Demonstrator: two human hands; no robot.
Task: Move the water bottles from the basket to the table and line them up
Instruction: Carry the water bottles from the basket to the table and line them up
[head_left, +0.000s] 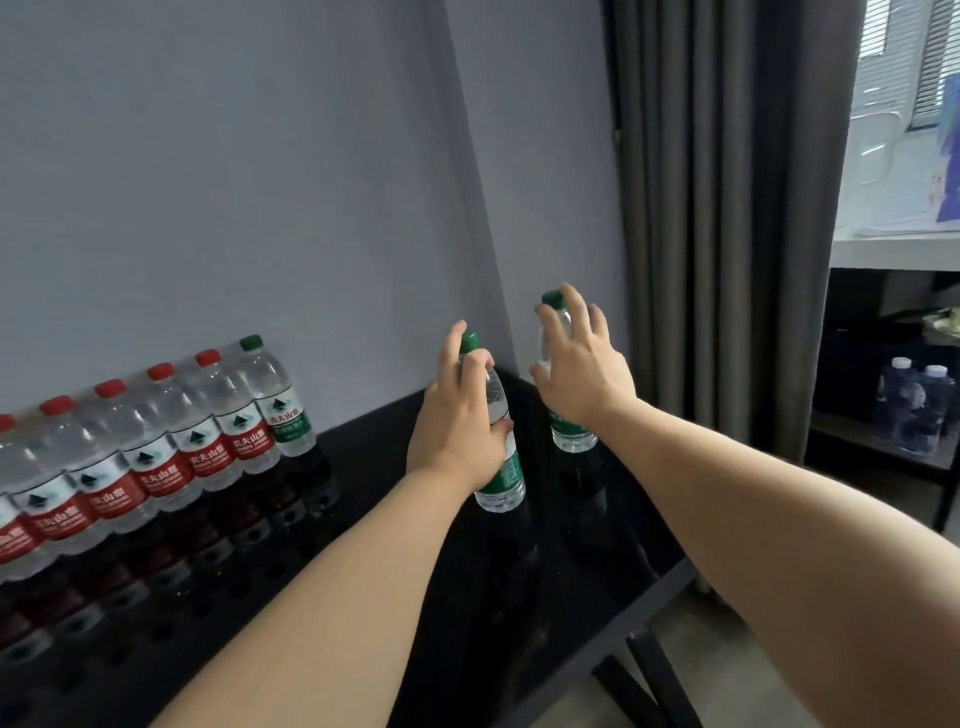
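My left hand (460, 421) grips a green-capped, green-labelled water bottle (506, 480) around its neck and shoulder; its base is at the black table (363, 519), leaning a little. My right hand (584, 376) has its fingers spread over the upper part of a second green-capped bottle (571, 436), which stands near the table's far right corner. A row of bottles (156, 452) lines the wall on the left: several with red caps and red labels, then one green-capped bottle (278, 405) at the right end. The basket is out of view.
The glossy table top has rows of round holes, and its right edge (670, 571) drops off to the floor. A grey curtain (727, 208) hangs behind the corner. A dark shelf (883, 452) on the right holds more bottles.
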